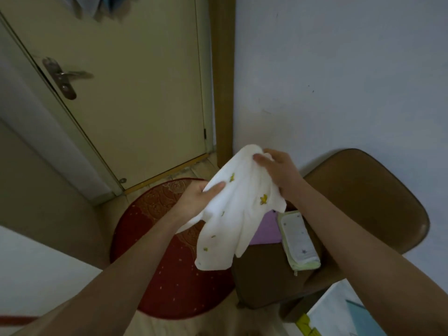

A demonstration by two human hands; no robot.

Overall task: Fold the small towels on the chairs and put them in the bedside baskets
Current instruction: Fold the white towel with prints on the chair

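A small white towel (238, 214) with little yellow and green prints hangs crumpled in the air between both hands. My left hand (196, 198) grips its left edge, thumb lying on top of the cloth. My right hand (278, 173) holds the towel's upper end, fingers curled into the fabric. Below sits a brown chair (368, 209) against the wall. On its seat lie a green-trimmed white towel (299, 241), folded, and a purple cloth (265, 230), partly hidden by the hanging towel. No basket is in view.
A cream door (135, 93) with a metal handle (64, 77) stands shut straight ahead. A round red mat (169, 263) covers the floor before it. White furniture (31, 263) is at lower left, and a white surface with blue and yellow items (339, 314) at lower right.
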